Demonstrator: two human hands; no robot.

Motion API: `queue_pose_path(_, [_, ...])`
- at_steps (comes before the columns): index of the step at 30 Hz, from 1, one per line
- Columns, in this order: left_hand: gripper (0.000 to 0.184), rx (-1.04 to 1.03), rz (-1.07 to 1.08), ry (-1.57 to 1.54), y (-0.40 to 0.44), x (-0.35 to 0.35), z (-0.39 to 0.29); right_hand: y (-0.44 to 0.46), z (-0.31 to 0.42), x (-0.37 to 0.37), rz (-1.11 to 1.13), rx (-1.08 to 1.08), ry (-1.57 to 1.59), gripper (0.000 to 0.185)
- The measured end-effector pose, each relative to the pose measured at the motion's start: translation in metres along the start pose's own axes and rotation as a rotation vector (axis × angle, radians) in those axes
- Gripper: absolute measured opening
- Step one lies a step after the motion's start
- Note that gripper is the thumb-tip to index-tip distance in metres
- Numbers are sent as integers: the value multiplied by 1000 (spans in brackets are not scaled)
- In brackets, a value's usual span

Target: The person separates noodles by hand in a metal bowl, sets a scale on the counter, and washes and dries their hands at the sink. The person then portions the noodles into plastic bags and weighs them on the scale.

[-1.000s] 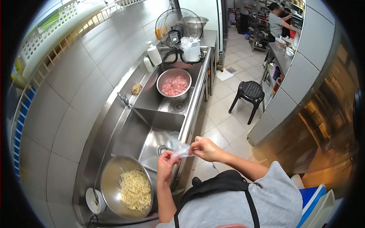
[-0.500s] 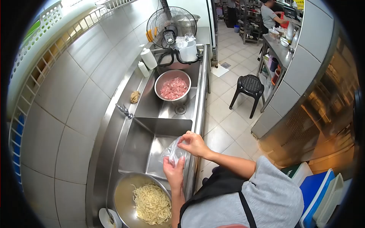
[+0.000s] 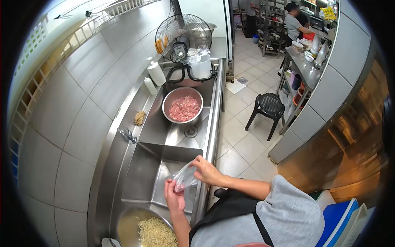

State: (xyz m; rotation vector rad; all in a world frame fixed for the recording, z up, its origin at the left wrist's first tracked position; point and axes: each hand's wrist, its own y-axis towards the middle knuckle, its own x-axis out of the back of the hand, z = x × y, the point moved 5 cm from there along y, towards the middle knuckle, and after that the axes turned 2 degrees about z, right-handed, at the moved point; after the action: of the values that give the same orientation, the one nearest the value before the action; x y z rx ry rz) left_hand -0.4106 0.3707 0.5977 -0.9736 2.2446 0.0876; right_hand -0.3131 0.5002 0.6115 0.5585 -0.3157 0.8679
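A clear plastic bag (image 3: 186, 177) is stretched between my two hands over the near sink basin (image 3: 142, 177). My left hand (image 3: 175, 196) grips its lower left end, with the fingertips showing through or against the film. On the right side, my right hand (image 3: 207, 171) pinches the upper edge of the bag. Below my left forearm sits a large metal bowl (image 3: 126, 225) of pale noodles (image 3: 155, 232), cut off by the frame's lower edge. Raw sliced meat (image 3: 184, 109) fills part of a metal bowl (image 3: 166, 108) in the far basin.
A faucet (image 3: 127, 135) and a crumpled brown lump (image 3: 140, 118) are along the sink's left ledge, with white bottles (image 3: 156, 73) farther back. A fan (image 3: 183, 39) and a white container (image 3: 201, 67) stand behind. A black stool (image 3: 266, 107) is on the floor; a person (image 3: 294, 24) works beyond.
My hands have moved apart slightly, and the bag between them is more spread out. The view has tilted up, so the sink and bowls appear lower.
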Motion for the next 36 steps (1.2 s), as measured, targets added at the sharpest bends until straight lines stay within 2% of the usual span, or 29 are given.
queue_pose_path(2, [19,27,97,13,5,-29,2,10,-6,20,-20,-86,-5,29])
queue_pose_path(3, [13,2,110,57,12,-34,10,13,-12,24,-72,-63,-14,32])
queue_pose_path(6, [13,-202,133,611,32,-38,13,23,-22,37,-109,-118,-14,32])
queue_pose_path(7, [11,-286,70,793,36,-42,5,25,-20,46,-169,-18,1,25])
queue_pose_path(10, [6,-532,-79,912,53,-46,-8,30,-16,48,48,142,113,18])
queue_pose_path(11, [7,-621,-142,1066,53,-51,-14,30,-19,38,115,132,79,18])
queue_pose_path(12, [8,-663,-170,1115,55,-52,-17,29,-16,34,84,165,49,16])
queue_pose_path(14, [11,-745,-227,1212,61,-51,-22,32,-22,24,90,32,57,16])
queue_pose_path(17, [17,-703,-140,1280,61,-57,-21,41,-30,29,-41,16,-47,17])
queue_pose_path(20, [19,-646,-5,1386,51,-70,-16,53,-38,41,-1,-48,-123,28])
queue_pose_path(21, [20,-632,47,1431,48,-73,-11,55,-41,44,-29,-42,-114,26])
queue_pose_path(24, [18,-566,209,1333,43,-74,4,61,-56,51,-119,-29,-85,21])
queue_pose_path(25, [16,-552,197,1374,43,-76,6,61,-58,55,-148,-62,-37,16])
queue_pose_path(28, [16,-633,49,1318,55,-60,5,61,-61,54,1,-114,108,15])
queue_pose_path(31, [12,-659,-126,1458,59,-51,-5,53,-56,45,159,-78,295,17])
queue_pose_path(34, [12,-350,-57,784,77,-26,1,40,-47,37,229,34,22,22])
queue_pose_path(35, [13,-148,-64,650,78,-21,3,36,-54,31,291,-62,1,26])
queue_pose_path(36, [14,-60,-36,460,77,-22,2,32,-59,29,287,-104,-7,26])
